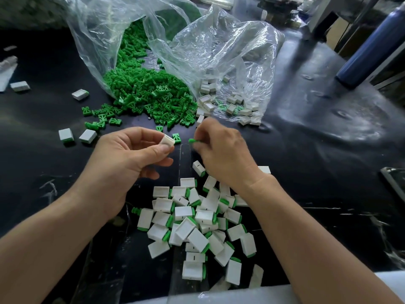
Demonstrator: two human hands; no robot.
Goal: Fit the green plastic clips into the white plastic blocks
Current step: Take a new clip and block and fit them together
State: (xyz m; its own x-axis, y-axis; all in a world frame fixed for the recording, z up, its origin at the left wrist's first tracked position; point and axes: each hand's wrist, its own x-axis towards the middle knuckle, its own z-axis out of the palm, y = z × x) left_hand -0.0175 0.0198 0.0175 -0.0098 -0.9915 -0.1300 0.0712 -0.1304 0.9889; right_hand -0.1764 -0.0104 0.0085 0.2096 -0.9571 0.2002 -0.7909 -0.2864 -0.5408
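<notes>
Left hand (131,154) pinches white block (168,140); right hand (221,150) pinches green clip (192,140) just rightward, apart, long axis pointing at block.

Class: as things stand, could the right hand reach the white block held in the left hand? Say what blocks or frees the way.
Probably yes. The right hand pinches a green clip close beside the white block that the left hand holds, and nothing seems to bar the gap between them.

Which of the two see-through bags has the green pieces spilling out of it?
The left bag: green clips pour from its mouth onto the black table. The right bag holds mostly white blocks.
</notes>
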